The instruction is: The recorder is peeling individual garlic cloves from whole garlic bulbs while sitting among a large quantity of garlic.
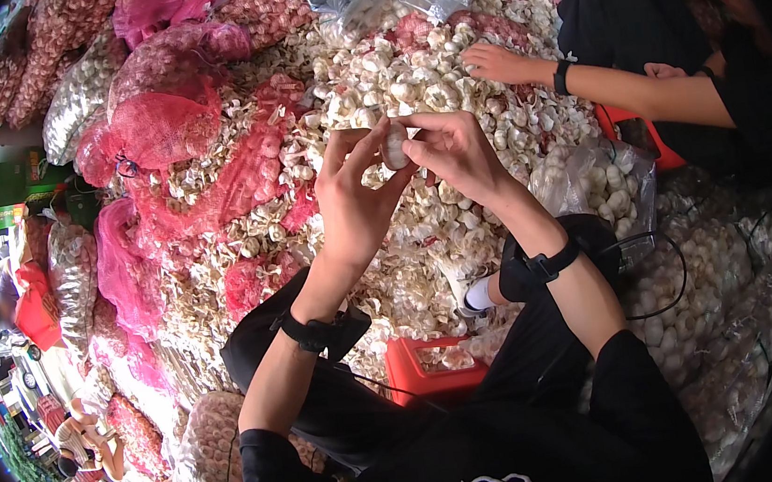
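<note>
Between my two hands a garlic bulb (393, 147) is held up above a wide heap of garlic (405, 91). My left hand (362, 180) grips the bulb from its left side with the fingertips. From the other side, the thumb and forefinger of my right hand (454, 152) also press on the bulb. Part of it is hidden behind the fingers. Below my hands, loose bulbs lie mixed with papery garlic skins (405, 288).
A co-worker's hand (498, 63) rests on the heap at upper right. Red mesh bags (163, 130) lie to the left. A clear plastic bag (587, 177) of garlic bulbs stands at right. My red plastic stool (407, 373) shows between my legs. A cable (681, 266) loops beside my right arm.
</note>
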A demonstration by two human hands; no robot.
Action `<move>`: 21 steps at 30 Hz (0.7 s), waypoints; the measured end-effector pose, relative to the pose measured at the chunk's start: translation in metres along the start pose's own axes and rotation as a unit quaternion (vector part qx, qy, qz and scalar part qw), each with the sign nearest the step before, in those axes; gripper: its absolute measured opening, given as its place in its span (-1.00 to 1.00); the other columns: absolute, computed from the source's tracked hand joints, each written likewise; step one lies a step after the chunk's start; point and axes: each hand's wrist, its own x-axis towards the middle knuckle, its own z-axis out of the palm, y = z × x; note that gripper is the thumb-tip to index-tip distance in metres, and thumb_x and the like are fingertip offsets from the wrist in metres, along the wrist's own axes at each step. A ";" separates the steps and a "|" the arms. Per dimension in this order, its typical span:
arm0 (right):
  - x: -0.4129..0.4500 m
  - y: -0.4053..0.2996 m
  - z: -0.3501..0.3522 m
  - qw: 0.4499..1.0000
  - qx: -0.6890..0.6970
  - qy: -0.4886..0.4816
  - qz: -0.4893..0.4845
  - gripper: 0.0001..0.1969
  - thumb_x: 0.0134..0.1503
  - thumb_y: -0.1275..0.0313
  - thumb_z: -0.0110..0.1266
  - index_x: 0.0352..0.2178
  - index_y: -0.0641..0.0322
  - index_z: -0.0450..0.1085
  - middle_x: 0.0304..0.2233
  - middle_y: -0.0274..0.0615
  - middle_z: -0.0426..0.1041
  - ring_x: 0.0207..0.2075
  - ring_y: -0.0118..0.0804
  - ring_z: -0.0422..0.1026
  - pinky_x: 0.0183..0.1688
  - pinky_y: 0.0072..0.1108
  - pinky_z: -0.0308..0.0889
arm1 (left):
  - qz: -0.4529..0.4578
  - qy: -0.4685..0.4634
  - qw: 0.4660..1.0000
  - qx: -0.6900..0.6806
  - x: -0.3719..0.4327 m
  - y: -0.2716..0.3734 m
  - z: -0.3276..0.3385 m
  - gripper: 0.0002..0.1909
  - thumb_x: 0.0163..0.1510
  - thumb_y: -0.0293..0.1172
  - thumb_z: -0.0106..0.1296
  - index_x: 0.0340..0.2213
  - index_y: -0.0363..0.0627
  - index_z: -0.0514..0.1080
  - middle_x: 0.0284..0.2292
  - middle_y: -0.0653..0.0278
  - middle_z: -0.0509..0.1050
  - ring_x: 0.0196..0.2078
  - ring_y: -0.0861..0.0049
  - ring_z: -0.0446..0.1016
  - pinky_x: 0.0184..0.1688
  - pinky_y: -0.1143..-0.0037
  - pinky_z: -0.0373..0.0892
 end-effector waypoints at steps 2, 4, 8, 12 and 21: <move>-0.001 -0.002 0.000 1.000 0.017 -0.014 0.008 -0.70 0.07 0.48 0.06 -0.23 0.57 0.44 -0.49 -0.23 0.53 -0.48 -0.64 0.42 -0.49 -0.76 0.29 | 0.006 -0.005 0.999 0.036 -0.001 0.002 -0.003 -0.45 -0.25 -0.64 0.32 -0.12 -0.29 0.47 -0.21 0.15 0.47 -0.17 0.41 0.53 -0.18 0.48 0.53; -0.001 0.001 -0.002 1.000 0.011 -0.020 0.009 -0.71 0.07 0.48 0.07 -0.24 0.56 0.45 -0.50 -0.24 0.52 -0.48 -0.65 0.41 -0.49 -0.77 0.28 | 0.011 -0.010 0.997 0.071 -0.002 0.002 -0.004 -0.45 -0.27 -0.63 0.33 -0.13 -0.27 0.48 -0.19 0.14 0.47 -0.18 0.39 0.53 -0.18 0.47 0.51; 0.000 0.002 0.001 1.000 0.005 -0.018 0.005 -0.77 0.05 0.49 0.10 -0.29 0.49 0.49 -0.52 -0.30 0.52 -0.51 -0.69 0.38 -0.51 -0.77 0.25 | 0.074 0.000 0.993 0.093 -0.001 -0.003 -0.004 -0.43 -0.30 -0.63 0.33 -0.12 -0.25 0.48 -0.13 0.11 0.47 -0.18 0.37 0.54 -0.19 0.45 0.50; 0.003 0.019 -0.001 0.999 -0.041 -0.008 0.011 -0.80 0.04 0.51 0.09 -0.31 0.46 0.51 -0.52 -0.33 0.52 -0.52 -0.71 0.36 -0.51 -0.77 0.25 | 0.036 0.009 0.999 0.027 -0.005 -0.008 0.002 -0.49 -0.25 -0.65 0.33 -0.16 -0.32 0.48 -0.12 0.14 0.48 -0.18 0.44 0.54 -0.19 0.51 0.55; 0.000 0.017 0.004 0.996 -0.020 0.088 -0.025 -0.75 0.05 0.42 0.19 -0.30 0.43 0.50 -0.49 -0.24 0.53 -0.50 -0.62 0.42 -0.56 -0.73 0.22 | -0.047 0.076 0.996 -0.032 0.001 0.002 -0.001 -0.59 -0.19 -0.60 0.34 -0.28 -0.36 0.38 -0.23 0.14 0.47 -0.20 0.49 0.53 -0.21 0.52 0.58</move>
